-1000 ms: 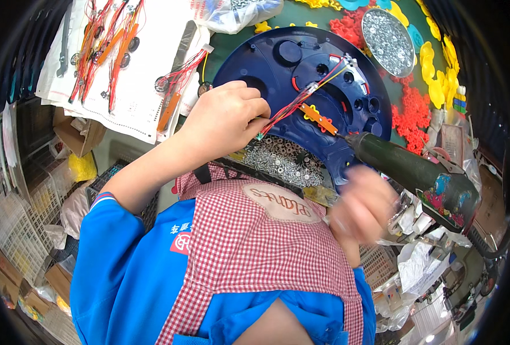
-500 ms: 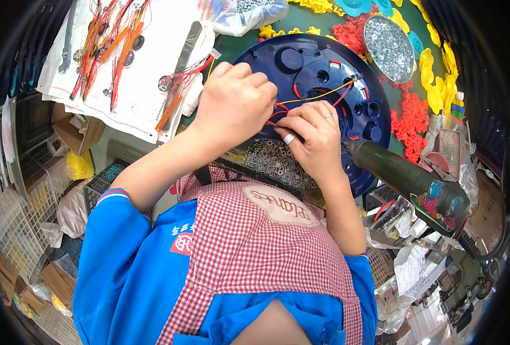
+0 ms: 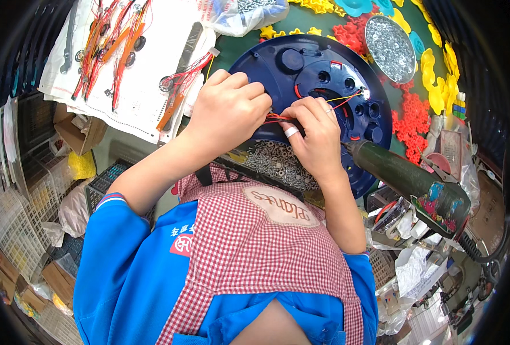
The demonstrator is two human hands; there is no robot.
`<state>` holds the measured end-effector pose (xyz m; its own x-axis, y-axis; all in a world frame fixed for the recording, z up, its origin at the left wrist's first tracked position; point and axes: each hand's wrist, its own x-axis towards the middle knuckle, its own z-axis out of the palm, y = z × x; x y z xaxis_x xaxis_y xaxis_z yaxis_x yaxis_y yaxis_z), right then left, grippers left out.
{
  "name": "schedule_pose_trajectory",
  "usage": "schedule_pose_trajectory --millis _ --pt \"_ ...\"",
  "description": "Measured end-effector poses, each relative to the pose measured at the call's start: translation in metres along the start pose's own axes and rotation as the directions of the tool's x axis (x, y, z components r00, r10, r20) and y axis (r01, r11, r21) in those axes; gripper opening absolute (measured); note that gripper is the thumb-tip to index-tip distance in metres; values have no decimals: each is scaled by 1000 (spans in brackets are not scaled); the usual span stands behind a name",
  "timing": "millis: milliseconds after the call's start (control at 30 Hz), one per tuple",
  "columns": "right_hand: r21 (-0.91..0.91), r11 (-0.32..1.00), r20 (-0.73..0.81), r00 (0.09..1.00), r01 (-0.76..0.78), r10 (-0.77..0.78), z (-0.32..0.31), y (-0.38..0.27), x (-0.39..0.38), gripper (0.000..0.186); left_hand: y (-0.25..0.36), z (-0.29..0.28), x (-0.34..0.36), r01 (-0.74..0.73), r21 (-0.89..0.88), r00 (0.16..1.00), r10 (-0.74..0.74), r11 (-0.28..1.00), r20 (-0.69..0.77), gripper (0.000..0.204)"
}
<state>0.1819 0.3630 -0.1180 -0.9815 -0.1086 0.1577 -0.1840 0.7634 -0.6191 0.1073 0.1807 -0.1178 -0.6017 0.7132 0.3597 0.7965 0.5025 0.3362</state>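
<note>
A round dark blue plastic part (image 3: 252, 69) lies on the table, with molded rings and red pieces showing through its slots. Over its near left side, my left hand (image 3: 227, 110) is closed on a bundle of thin red and yellow wires (image 3: 278, 118). The fingers of my right hand (image 3: 314, 132), with rings on two of them, pinch the same wires just to the right. From there a yellow and a red wire run on to the blue part's upper right. What lies inside my left fist is hidden.
A tray of screws (image 3: 275, 164) sits between apron and blue part. An electric screwdriver (image 3: 407, 172) reaches in from the right. Behind are a bowl of clear pieces (image 3: 390, 49), red pieces (image 3: 410, 123) and yellow pieces (image 3: 439, 86). Wire assemblies (image 3: 108, 52) lie on white paper at left.
My hands have drawn the wires into a tighter bundle. The yellow and red wires toward the blue part now run lower and closer together. My left hand has shifted slightly left and down.
</note>
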Motion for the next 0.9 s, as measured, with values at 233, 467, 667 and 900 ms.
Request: schedule_pose_trajectory --millis 233,467,667,900 --pt "-38 998 20 999 48 -47 -5 -1 1 16 -22 -11 11 126 -12 951 -124 992 -283 6" --pt "140 965 -124 963 -223 240 2 0 -5 12 -153 -86 -37 607 420 769 -364 675 -526 16" --pt "90 957 -158 944 -277 289 -1 -2 -4 14 -111 -60 -15 320 391 858 -89 863 -506 35" --pt "-98 990 -190 975 99 -116 -29 -29 -26 40 -83 -25 76 339 310 907 -396 888 143 38"
